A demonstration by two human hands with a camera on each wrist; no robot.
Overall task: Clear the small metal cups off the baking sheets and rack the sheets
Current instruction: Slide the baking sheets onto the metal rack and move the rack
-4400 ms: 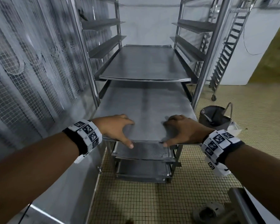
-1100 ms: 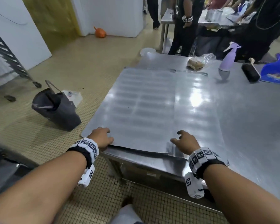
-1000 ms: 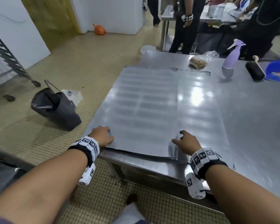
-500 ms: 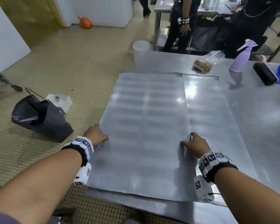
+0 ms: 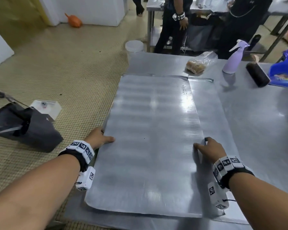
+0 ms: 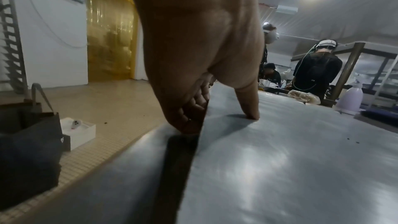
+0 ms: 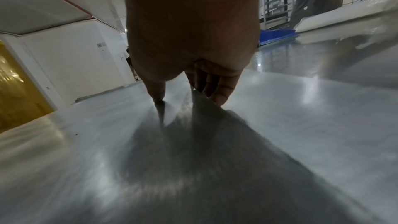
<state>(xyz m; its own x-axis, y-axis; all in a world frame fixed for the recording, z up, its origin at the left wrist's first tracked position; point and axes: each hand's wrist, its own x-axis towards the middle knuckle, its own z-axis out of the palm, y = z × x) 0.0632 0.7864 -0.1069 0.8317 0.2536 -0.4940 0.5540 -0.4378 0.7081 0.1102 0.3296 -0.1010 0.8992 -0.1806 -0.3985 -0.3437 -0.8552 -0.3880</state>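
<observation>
**Both hands gripping top baking sheet on steel surface**

We see the steel surface (image 5: 264, 130) filling the right side of the head view, tiled floor to its left. On it lies the top baking sheet (image 5: 150, 138), flat, bare of cups, resting on a second sheet (image 5: 211, 117) that sticks out along its right and far edges. The top sheet's near end reaches close to the surface's near edge.

Our left hand (image 5: 98, 137) holds the sheet's left long edge: thumb on top, fingers (image 6: 193, 106) curled under the edge. Our right hand (image 5: 209, 150) holds the right long edge the same way, thumb on top, fingers (image 7: 215, 88) tucked down at the edge.

On the floor to the left: dark bag (image 5: 25, 128), small white box (image 5: 47, 108) just behind it. At the far side of the surface: blue dustpan (image 5: 284, 73), lilac spray bottle (image 5: 233, 60), black brush (image 5: 258, 75), clear bag of brown food (image 5: 198, 63).

Wristbands carry black-and-white square marker codes; we can read no text or brand anywhere.
</observation>
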